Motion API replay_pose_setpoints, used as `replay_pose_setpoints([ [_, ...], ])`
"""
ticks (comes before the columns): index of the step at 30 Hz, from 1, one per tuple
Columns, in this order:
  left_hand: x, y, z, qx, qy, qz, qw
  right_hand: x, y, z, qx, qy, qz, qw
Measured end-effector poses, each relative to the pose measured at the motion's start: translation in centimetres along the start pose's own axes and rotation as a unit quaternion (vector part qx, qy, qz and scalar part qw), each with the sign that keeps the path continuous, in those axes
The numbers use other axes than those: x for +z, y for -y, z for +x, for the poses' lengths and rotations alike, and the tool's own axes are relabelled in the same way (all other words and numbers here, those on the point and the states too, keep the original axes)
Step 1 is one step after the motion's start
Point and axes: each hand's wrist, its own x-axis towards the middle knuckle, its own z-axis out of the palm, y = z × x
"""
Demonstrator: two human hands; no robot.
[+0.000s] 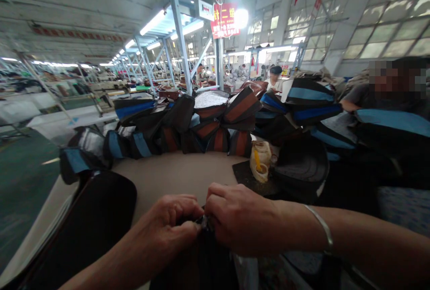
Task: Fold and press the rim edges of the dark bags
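Both hands meet at the top edge of a dark piece with a brown stripe (188,261), at the near side of the table. My left hand (168,225) pinches that edge between thumb and fingers. Right beside it, my right hand (240,218) is closed on the same edge, its fingertips turned down and partly hidden. A small greyish bit shows between the fingertips; I cannot tell what it is. The lower part of the striped piece is dark and runs out of view at the bottom.
Striped black pieces (211,142) in brown and blue are heaped along the far side of the pale table (161,175). A glue-stained white container (260,160) with a yellow handle stands right of centre. A black panel (104,209) lies left. A person (396,88) sits at right.
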Motion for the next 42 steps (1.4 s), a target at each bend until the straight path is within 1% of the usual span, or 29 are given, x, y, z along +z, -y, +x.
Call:
replay_pose_setpoints([
  [2,0.1,0.5,0.3,0.004,0.001,-0.006,1.000,0.5,-0.2,0.0,-0.045,0.000,-0.079,0.996],
  [3,0.1,0.6,0.4,0.007,0.002,-0.009,1.000,0.7,-0.4,0.0,-0.055,0.000,-0.098,0.994],
  [4,0.1,0.8,0.6,0.011,0.005,-0.011,1.000,0.8,-0.7,0.0,-0.054,0.005,-0.096,0.994],
  [5,0.0,0.8,0.7,0.015,0.010,-0.011,1.000,0.8,-1.0,0.1,-0.045,0.012,-0.072,0.996],
  [7,0.0,0.7,0.8,0.013,0.018,-0.010,1.000,0.6,-1.7,0.1,-0.011,0.015,0.028,0.999],
  [8,-0.1,0.6,0.8,0.008,0.021,-0.011,1.000,0.5,-2.1,0.1,0.006,0.010,0.095,0.995],
  [9,-0.2,0.5,0.8,0.000,0.023,-0.012,1.000,0.4,-2.4,0.1,0.021,-0.003,0.167,0.986],
  [11,-0.3,0.4,0.6,-0.018,0.021,-0.016,0.999,0.6,-2.9,-0.1,0.042,-0.033,0.303,0.951],
  [12,-0.3,0.4,0.5,-0.022,0.019,-0.015,0.999,0.8,-3.0,-0.2,0.050,-0.041,0.353,0.933],
  [14,-0.3,0.5,0.4,-0.020,0.018,-0.010,1.000,1.5,-3.0,-0.5,0.056,-0.048,0.414,0.907],
  [15,-0.3,0.6,0.3,-0.015,0.016,-0.009,1.000,2.0,-3.0,-0.6,0.056,-0.052,0.427,0.901],
  [18,-0.1,0.9,0.4,-0.006,0.009,-0.003,1.000,3.3,-2.8,-0.8,0.060,-0.075,0.439,0.893],
  [21,0.0,1.0,0.6,-0.020,0.008,0.003,1.000,3.9,-2.7,-0.7,0.066,-0.087,0.433,0.895],
  [23,0.0,1.0,0.7,-0.024,0.012,0.000,1.000,4.0,-2.7,-0.5,0.053,-0.091,0.413,0.905],
  [25,-0.1,1.1,0.8,-0.026,0.015,-0.003,1.000,3.9,-2.6,-0.4,0.039,-0.095,0.368,0.924],
  [26,-0.2,1.2,0.9,-0.029,0.015,-0.003,0.999,3.8,-2.6,-0.4,0.042,-0.099,0.348,0.931],
  [27,-0.2,1.3,0.9,-0.033,0.014,-0.002,0.999,3.7,-2.5,-0.4,0.055,-0.101,0.343,0.932],
  [28,-0.3,1.3,0.8,-0.037,0.014,0.000,0.999,3.7,-2.4,-0.4,0.079,-0.100,0.357,0.925],
  [29,-0.3,1.4,0.8,-0.040,0.014,0.003,0.999,3.7,-2.3,-0.3,0.108,-0.094,0.389,0.910],
  [31,-0.4,1.7,0.7,-0.039,0.015,0.010,0.999,3.7,-2.1,-0.3,0.154,-0.078,0.477,0.862],
  [32,-0.3,1.9,0.7,-0.037,0.017,0.012,0.999,3.7,-2.1,-0.3,0.164,-0.071,0.511,0.840],
  [33,-0.3,2.1,0.6,-0.035,0.018,0.015,0.999,3.7,-2.0,-0.3,0.166,-0.065,0.536,0.825],
  [35,-0.3,2.6,0.6,-0.029,0.012,0.020,0.999,3.8,-1.8,-0.2,0.168,-0.055,0.572,0.801],
  [38,-0.3,3.1,0.8,-0.016,0.002,0.030,0.999,4.0,-1.6,0.2,0.196,-0.040,0.615,0.763],
  [40,-0.2,3.1,0.9,-0.007,-0.001,0.039,0.999,4.3,-1.4,0.4,0.224,-0.046,0.634,0.739],
  [42,-0.1,2.8,1.0,-0.001,-0.004,0.049,0.999,4.5,-1.2,0.6,0.252,-0.059,0.640,0.723],
])
